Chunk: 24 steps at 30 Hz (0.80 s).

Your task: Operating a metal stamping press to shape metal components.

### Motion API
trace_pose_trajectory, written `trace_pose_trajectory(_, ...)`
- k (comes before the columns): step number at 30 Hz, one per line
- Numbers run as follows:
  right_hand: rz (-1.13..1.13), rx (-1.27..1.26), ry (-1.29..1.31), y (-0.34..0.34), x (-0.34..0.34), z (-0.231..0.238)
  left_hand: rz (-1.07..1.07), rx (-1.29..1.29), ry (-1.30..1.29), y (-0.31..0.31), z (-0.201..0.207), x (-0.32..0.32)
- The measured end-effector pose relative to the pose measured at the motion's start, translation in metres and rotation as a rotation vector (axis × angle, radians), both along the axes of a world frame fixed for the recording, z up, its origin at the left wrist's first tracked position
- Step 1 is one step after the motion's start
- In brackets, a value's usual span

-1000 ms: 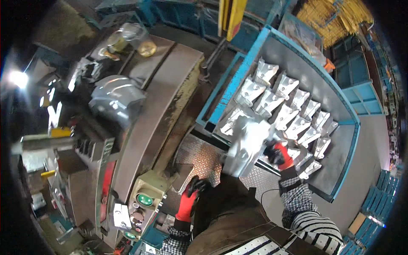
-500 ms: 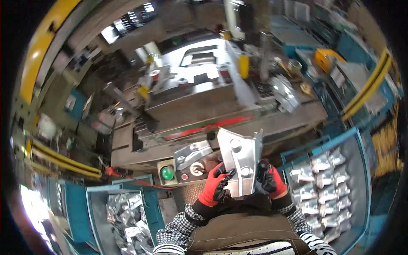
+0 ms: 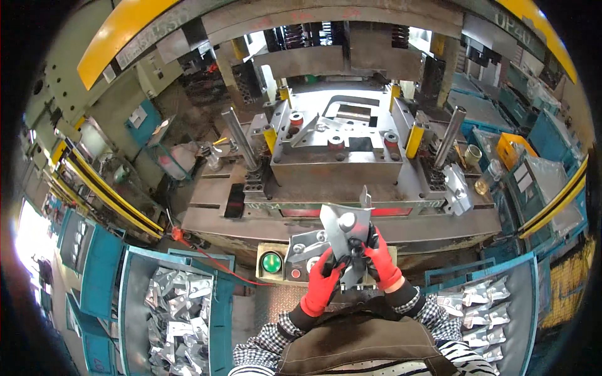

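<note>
A stamped sheet-metal bracket (image 3: 335, 230), shiny with round embossed spots, is held up in front of my body. My left hand (image 3: 322, 283), in a red glove with black fingers, grips its lower left edge. My right hand (image 3: 381, 261), gloved alike, is closed on its right side, with black fingertips across the metal. The bracket stands tilted, and the hands hide part of its lower end. Just behind my left hand, another metal bracket (image 3: 302, 248) lies on the control box, which carries a green button (image 3: 271, 262) and a red button (image 3: 295, 274).
Ahead stands a press with a steel die (image 3: 335, 170), guide posts (image 3: 239, 139) and a piece of metal on top. A blue bin (image 3: 125, 301) of jumbled metal parts is at left; another bin (image 3: 525, 307) with stacked brackets is at right. Yellow guards (image 3: 116, 191) flank the press.
The view has levelled and swung left. The held bracket has turned and now shows more edge-on. My right hand has moved in closer to my left.
</note>
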State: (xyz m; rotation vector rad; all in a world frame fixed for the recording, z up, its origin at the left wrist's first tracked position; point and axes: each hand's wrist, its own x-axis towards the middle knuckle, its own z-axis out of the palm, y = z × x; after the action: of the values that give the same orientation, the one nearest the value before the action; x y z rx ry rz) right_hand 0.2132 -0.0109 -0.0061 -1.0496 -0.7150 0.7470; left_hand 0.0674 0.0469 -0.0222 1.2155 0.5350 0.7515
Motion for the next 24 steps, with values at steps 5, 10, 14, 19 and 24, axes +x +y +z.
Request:
trace_pose_trajectory(5,0.116,0.101,0.031,0.04,0.059,0.013,-0.026,0.344,-0.006,0.022,0.017,0.027)
trace_pose_trajectory(10,0.04,-0.067,-0.596,0.093,0.147,0.078,-0.044,0.137,-0.23,0.034,0.034,0.043)
trace_pose_trajectory(14,0.171,-0.324,-0.826,0.149,0.23,0.143,0.014,0.082,-0.145,0.042,0.008,0.002)
trace_pose_trajectory(19,0.162,-0.513,-1.196,0.231,0.339,0.124,0.325,-0.048,0.036,0.056,-0.01,-0.058)
trace_pose_trajectory(24,0.334,-0.615,-1.307,0.286,0.34,0.109,0.542,0.013,0.101,0.076,-0.05,-0.138)
